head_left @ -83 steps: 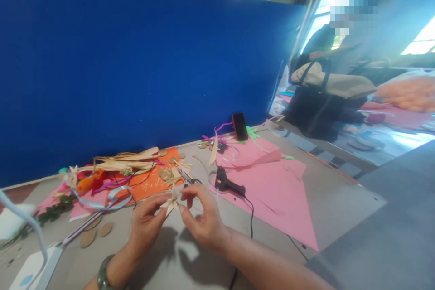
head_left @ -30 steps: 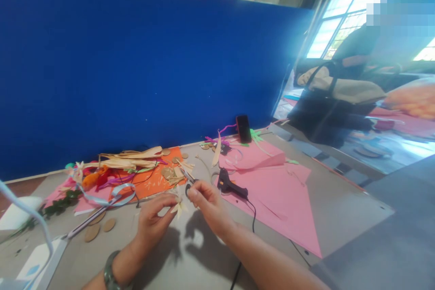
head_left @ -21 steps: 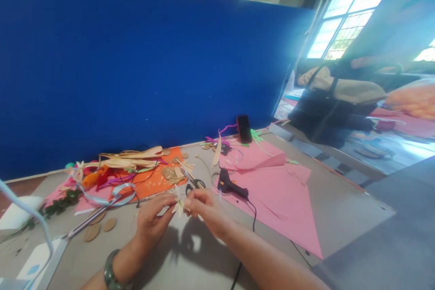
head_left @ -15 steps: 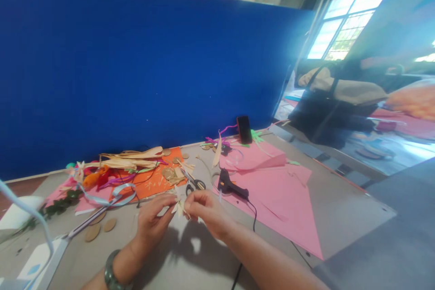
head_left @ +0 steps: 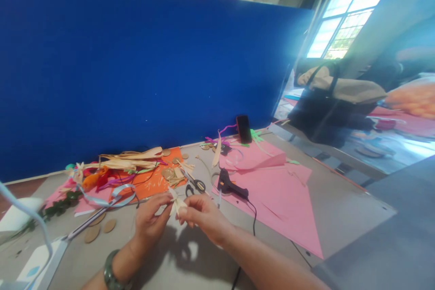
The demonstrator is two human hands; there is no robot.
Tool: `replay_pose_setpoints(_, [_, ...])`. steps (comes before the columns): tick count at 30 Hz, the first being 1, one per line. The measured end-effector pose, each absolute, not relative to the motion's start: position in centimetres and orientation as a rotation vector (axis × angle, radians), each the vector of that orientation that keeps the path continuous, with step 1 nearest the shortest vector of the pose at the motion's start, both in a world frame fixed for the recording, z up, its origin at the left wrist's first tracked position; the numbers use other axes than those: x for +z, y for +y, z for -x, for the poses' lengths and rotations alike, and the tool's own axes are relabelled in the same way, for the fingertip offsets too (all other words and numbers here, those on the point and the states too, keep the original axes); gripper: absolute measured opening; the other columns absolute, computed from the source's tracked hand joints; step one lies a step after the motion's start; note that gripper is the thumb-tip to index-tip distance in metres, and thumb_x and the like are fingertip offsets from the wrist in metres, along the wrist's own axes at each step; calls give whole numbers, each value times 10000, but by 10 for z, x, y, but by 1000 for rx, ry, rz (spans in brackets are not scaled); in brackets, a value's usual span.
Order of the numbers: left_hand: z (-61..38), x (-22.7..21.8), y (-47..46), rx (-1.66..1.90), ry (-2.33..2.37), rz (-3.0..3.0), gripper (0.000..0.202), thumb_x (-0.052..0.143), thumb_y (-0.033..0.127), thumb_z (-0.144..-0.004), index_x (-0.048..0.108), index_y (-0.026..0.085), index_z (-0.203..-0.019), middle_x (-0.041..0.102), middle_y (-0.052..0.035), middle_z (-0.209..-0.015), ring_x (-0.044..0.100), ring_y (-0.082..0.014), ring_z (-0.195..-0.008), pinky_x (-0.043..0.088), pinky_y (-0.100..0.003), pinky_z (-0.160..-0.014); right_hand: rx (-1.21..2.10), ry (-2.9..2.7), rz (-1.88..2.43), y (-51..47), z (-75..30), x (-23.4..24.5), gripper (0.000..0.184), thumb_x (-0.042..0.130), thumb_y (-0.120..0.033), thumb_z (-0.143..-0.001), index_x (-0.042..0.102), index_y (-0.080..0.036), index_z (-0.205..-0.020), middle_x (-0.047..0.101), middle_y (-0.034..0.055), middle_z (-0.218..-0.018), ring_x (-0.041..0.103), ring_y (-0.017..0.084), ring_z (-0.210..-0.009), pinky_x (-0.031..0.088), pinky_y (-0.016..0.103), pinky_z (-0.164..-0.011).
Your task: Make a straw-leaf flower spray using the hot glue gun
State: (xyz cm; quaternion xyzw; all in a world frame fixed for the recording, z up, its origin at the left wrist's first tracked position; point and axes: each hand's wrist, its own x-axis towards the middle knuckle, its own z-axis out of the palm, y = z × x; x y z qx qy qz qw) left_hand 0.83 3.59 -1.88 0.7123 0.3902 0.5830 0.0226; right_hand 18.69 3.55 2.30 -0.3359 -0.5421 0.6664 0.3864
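Between my two hands, above the table, is a small cream flower-like piece point(head_left: 177, 204) with pointed petals, apparently of dried husk. My left hand point(head_left: 152, 216) pinches its left side between thumb and fingers; a green bangle circles that wrist. From the right, my right hand point(head_left: 203, 214) grips the lower right part of the piece, fingers bent around it. Just beyond my hands lie black-handled scissors point(head_left: 196, 186), blades pointing away to the left. A black glue gun point(head_left: 233, 186) rests on pink sheets point(head_left: 278, 208) to the right.
An orange sheet point(head_left: 149, 186) at back left carries dried husk strips point(head_left: 132, 161) and wooden discs. More discs point(head_left: 92, 234) lie left of my hands, near a light blue ribbon point(head_left: 102, 201). A phone point(head_left: 244, 129) leans on the blue partition point(head_left: 152, 63). The glue gun's cord point(head_left: 255, 217) crosses the table.
The cream piece has turned between my fingers and shifted slightly left, so its broader side shows. My right hand has changed its hold, and the scissors' handles show more fully.
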Motion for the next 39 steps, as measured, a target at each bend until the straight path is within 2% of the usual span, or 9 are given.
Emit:
replay_pose_setpoints(6, [-9, -18, 34, 1771, 1242, -2218, 77, 663, 142, -778, 705, 197, -813, 765, -49, -783, 730, -189, -705, 595, -277, -671, 1721, -1365, 819, 33, -186, 20, 254, 705, -346, -726, 613, -147, -597, 524, -37, -530, 401, 74, -491, 282, 223, -501])
replay_pose_setpoints(11, [-9, -17, 34, 1737, 1299, -2153, 56, 652, 190, -793, 706, 188, -807, 762, -57, -763, 730, -199, -691, 600, -289, -647, 1719, -1325, 819, 32, -184, 22, 286, 741, -369, -700, 571, -159, -606, 544, -41, -565, 406, 73, -509, 285, 221, -512])
replay_pose_setpoints(18, [-11, -17, 34, 1768, 1193, -2290, 84, 625, 150, -812, 690, 202, -817, 767, -45, -778, 737, -192, -708, 604, -293, -680, 1820, -1288, 727, 31, -179, 16, 273, 722, -409, -702, 678, -140, -686, 563, -25, -579, 429, 79, -514, 303, 221, -502])
replay_pose_setpoints(21, [-12, -17, 33, 1754, 1164, -2344, 102, 617, 138, -817, 686, 207, -845, 768, -44, -790, 739, -193, -722, 603, -289, -685, 1914, -1166, 729, 31, -176, 14, 306, 720, -434, -698, 673, -134, -660, 592, -1, -598, 441, 79, -517, 283, 217, -476])
replay_pose_setpoints(26, [-12, -18, 32, 1718, 1162, -2386, 118, 605, 113, -815, 671, 204, -852, 763, -40, -788, 734, -183, -722, 599, -272, -688, 2004, -1025, 739, 29, -173, 15, 274, 746, -378, -671, 630, -134, -630, 563, -13, -571, 428, 69, -512, 251, 207, -455])
replay_pose_setpoints(30, [-12, -22, 31, 1694, 1221, -2382, 117, 599, 127, -817, 677, 205, -855, 768, -50, -808, 738, -198, -743, 603, -295, -693, 1934, -1114, 760, 29, -173, 14, 266, 730, -367, -682, 613, -138, -614, 546, -22, -558, 420, 70, -506, 263, 210, -460])
replay_pose_setpoints(39, [-12, -24, 33, 1678, 1325, -2281, 91, 603, 176, -835, 690, 200, -839, 765, -55, -808, 730, -201, -752, 597, -315, -711, 1725, -1272, 789, 34, -176, 8, 342, 739, -458, -705, 616, -144, -645, 504, -45, -562, 383, 69, -506, 300, 208, -490])
